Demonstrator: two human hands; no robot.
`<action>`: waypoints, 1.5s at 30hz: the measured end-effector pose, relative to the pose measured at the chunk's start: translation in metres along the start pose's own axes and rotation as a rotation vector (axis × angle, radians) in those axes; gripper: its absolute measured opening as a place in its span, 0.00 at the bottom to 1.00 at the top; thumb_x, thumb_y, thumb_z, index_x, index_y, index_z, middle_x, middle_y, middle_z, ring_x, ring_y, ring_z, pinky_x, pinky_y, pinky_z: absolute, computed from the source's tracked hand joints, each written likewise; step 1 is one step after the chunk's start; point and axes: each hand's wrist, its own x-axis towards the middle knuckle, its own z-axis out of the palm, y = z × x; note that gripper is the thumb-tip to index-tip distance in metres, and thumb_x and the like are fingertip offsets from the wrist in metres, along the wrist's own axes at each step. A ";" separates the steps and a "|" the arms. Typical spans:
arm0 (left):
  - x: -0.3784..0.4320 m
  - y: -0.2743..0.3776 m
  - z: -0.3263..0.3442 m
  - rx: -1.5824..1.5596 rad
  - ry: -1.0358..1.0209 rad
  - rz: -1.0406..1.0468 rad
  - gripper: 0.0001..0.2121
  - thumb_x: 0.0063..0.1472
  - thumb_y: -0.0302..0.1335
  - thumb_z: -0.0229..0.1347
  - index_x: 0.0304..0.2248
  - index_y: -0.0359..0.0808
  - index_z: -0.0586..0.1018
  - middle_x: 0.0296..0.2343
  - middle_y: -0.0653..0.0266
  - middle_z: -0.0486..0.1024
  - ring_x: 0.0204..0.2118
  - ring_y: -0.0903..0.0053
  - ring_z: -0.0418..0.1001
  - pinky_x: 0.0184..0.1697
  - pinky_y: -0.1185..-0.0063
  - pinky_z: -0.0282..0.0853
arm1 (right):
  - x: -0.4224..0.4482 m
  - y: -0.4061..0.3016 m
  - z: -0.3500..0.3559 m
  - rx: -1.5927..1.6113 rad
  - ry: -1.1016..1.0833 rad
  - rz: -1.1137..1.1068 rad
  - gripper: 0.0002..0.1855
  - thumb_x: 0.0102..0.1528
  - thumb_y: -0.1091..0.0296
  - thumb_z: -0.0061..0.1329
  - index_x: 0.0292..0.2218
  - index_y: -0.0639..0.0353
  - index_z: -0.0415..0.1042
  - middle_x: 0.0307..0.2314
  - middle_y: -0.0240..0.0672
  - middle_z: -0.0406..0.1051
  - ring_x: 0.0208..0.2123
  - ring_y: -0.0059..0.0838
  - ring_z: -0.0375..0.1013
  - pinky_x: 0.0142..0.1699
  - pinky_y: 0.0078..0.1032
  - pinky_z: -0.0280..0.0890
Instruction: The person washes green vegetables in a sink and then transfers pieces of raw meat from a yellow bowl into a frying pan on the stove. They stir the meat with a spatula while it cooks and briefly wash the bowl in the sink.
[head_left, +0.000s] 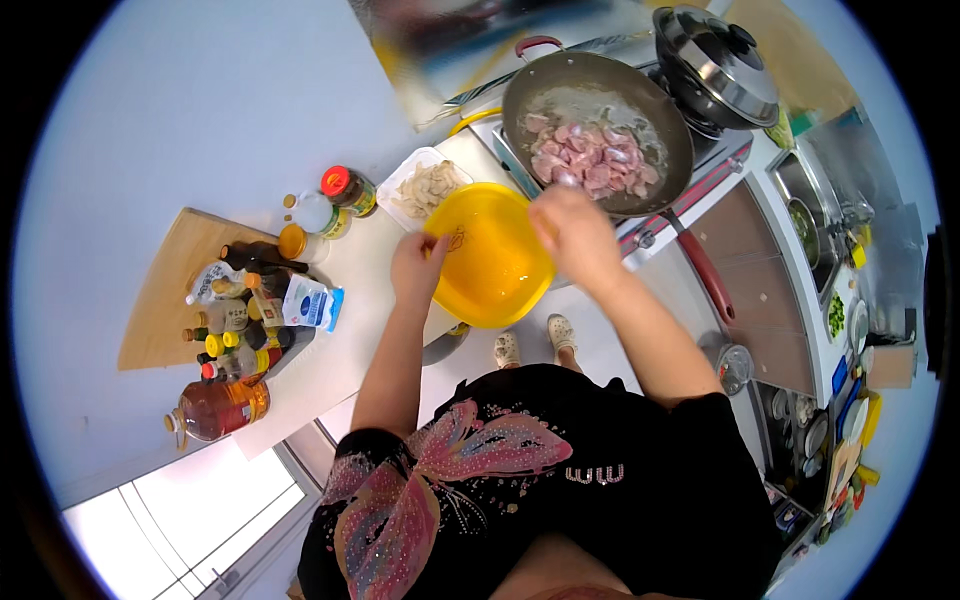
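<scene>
A yellow plastic basin (491, 262) is held in front of me, over the gap between the white counter and the stove. Its inside looks wet, with a small dark marking near the left wall. My left hand (420, 270) grips the left rim, thumb inside. On the opposite side, my right hand (574, 229) is closed on the right rim, slightly blurred, close to the wok's near edge. Sliced pinkish meat (592, 157) lies in bubbling liquid in the wok (671, 142). Beyond the basin, a white tray (386, 196) of pale sliced food (426, 189) sits on the counter.
The wok's red handle (705, 274) sticks out over the floor. A lidded pot (716, 71) occupies the other burner. Left are a red-lidded jar (349, 191), several seasoning bottles (244, 322), an oil jug (217, 409) and a wooden board (161, 300). A sink (821, 225) lies right.
</scene>
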 end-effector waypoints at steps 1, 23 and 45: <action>-0.019 -0.022 0.000 0.011 0.030 -0.090 0.16 0.55 0.40 0.63 0.27 0.33 0.79 0.25 0.59 0.76 0.29 0.66 0.75 0.33 0.72 0.70 | -0.016 -0.008 0.018 0.016 -0.105 0.009 0.08 0.49 0.71 0.55 0.33 0.58 0.73 0.36 0.39 0.72 0.42 0.45 0.71 0.46 0.36 0.68; -0.164 -0.032 0.003 -0.769 -0.150 -0.645 0.13 0.62 0.22 0.50 0.44 0.25 0.75 0.34 0.54 0.80 0.30 0.70 0.81 0.29 0.77 0.80 | -0.133 -0.010 0.044 0.124 -0.371 0.088 0.14 0.50 0.66 0.55 0.40 0.55 0.74 0.42 0.35 0.70 0.50 0.42 0.67 0.55 0.37 0.62; -0.294 0.324 0.293 -0.682 -0.730 -0.417 0.09 0.62 0.27 0.53 0.39 0.32 0.78 0.26 0.65 0.78 0.20 0.79 0.74 0.21 0.83 0.66 | -0.449 0.253 -0.323 0.907 0.284 1.141 0.10 0.54 0.71 0.50 0.39 0.59 0.72 0.21 0.29 0.71 0.12 0.17 0.64 0.15 0.17 0.55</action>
